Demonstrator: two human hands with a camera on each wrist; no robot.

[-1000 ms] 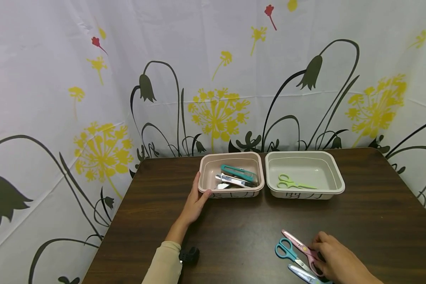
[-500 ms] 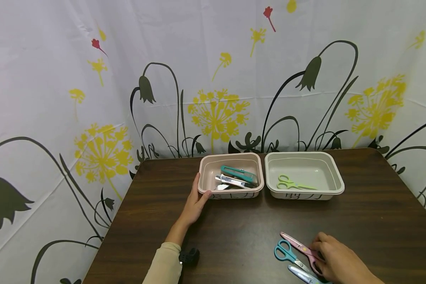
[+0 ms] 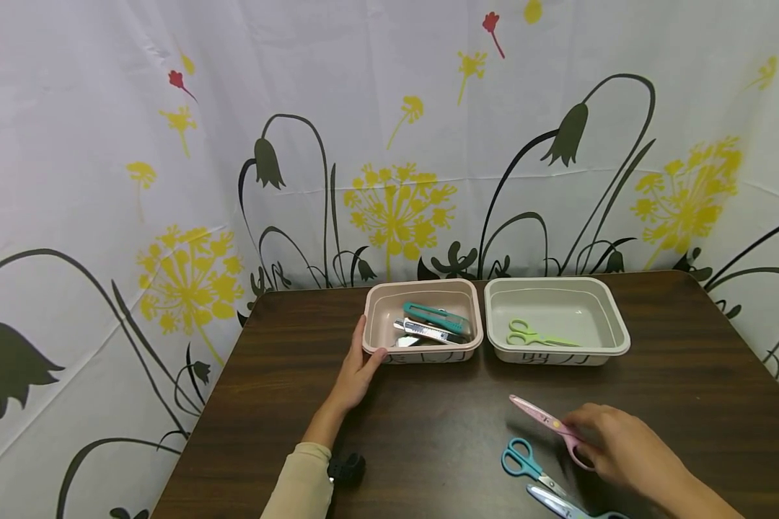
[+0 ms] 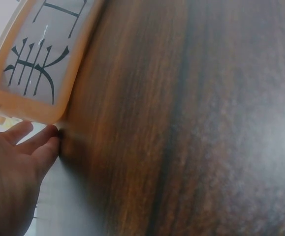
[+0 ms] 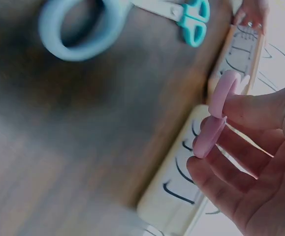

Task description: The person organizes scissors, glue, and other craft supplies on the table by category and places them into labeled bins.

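My right hand (image 3: 630, 447) holds a pair of pink scissors (image 3: 540, 416) by the handles, its covered-looking blades pointing up and left over the table. In the right wrist view the thumb and fingers pinch the pink handle loops (image 5: 212, 136). Below lie teal-handled scissors (image 3: 518, 457) and pale blue scissors (image 3: 554, 500), the latter cut off by the frame's lower edge. My left hand (image 3: 349, 378) rests against the left end of the pink bin (image 3: 384, 311), thumb at its front rim. Straight fingers (image 4: 46, 152) touch the bin's end in the left wrist view.
Inside the pink bin are a teal box cutter (image 3: 436, 317) and a silver cutter (image 3: 430, 331). A pale grey-green bin (image 3: 591, 310) beside it holds light green scissors (image 3: 535, 337). Labels with black strokes face the front. A patterned curtain (image 3: 402, 65) hangs behind the table (image 3: 285, 324).
My right hand has moved up the table with the pink scissors, away from the teal-handled and pale blue pairs. The left hand stays at the pink bin.
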